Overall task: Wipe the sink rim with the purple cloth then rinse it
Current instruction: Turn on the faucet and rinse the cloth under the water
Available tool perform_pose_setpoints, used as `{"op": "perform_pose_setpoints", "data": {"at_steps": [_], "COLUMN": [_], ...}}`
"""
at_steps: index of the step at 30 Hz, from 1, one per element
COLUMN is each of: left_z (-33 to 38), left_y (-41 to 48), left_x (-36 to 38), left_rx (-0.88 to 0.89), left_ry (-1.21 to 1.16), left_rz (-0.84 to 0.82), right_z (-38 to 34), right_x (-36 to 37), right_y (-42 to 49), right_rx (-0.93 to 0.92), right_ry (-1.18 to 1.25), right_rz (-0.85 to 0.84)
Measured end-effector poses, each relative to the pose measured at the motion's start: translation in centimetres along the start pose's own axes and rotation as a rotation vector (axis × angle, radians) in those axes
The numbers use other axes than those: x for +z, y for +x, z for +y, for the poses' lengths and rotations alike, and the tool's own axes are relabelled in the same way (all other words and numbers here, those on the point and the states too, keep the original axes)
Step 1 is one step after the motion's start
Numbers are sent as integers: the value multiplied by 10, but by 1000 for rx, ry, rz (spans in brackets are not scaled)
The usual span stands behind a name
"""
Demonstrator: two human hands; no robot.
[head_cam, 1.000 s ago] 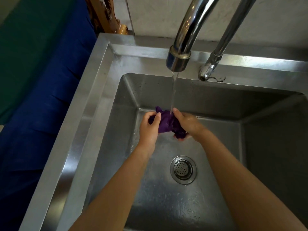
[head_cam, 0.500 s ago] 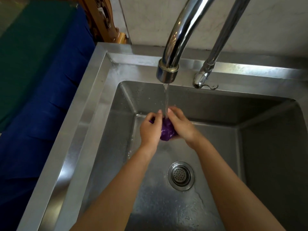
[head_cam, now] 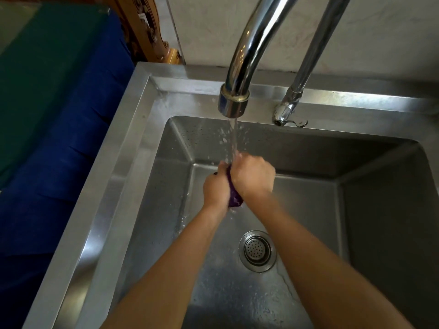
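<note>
The task stands in its second stage: the rinse. Water runs from the chrome faucet spout [head_cam: 234,104] in a steady stream [head_cam: 233,136] and lands on the hands, with droplets scattering against the back wall of the basin. The sink rim [head_cam: 133,129] shows wet patches near its rear left corner, which suggests that the wiping stage is complete, although the view cannot confirm full coverage. The purple cloth [head_cam: 234,194] is bunched into a tight wad and held over the rear half of the basin, directly under the stream and well behind the drain strainer [head_cam: 257,250]. Only a narrow strip of the cloth shows between the two hands. The left hand [head_cam: 215,188] wraps the cloth from the left, its fingers curled closed around it. The right hand [head_cam: 253,175] clamps the cloth from the right and above, its fingers folded tight into a fist. Both hands press together, a grip consistent with squeezing or wringing. Remaining work, by judgement: finish the rinse, wring out the cloth, and shut off the water at the tap handle [head_cam: 288,115] on the rear edge of the sink.
</note>
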State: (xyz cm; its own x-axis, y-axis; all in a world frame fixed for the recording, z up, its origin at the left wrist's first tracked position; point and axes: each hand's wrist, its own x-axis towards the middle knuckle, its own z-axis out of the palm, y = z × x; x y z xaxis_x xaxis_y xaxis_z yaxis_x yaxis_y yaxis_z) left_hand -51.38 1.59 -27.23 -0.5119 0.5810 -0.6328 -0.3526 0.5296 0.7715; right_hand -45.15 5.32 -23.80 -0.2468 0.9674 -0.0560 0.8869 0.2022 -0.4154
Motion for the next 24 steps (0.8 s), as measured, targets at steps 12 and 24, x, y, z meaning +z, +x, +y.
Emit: {"op": "perform_pose_setpoints", "data": {"at_steps": [12, 24], "left_z": [-5, -14], "left_y": [18, 25], "left_x": [-12, -1], "left_rx": [176, 108], "left_ry": [170, 14], "left_rz": [61, -144], "right_z": [22, 29], "right_x": [13, 24], "right_y": [-12, -13], "right_rx": [89, 473], "right_ry": [503, 960], "right_rz": [-425, -304]}}
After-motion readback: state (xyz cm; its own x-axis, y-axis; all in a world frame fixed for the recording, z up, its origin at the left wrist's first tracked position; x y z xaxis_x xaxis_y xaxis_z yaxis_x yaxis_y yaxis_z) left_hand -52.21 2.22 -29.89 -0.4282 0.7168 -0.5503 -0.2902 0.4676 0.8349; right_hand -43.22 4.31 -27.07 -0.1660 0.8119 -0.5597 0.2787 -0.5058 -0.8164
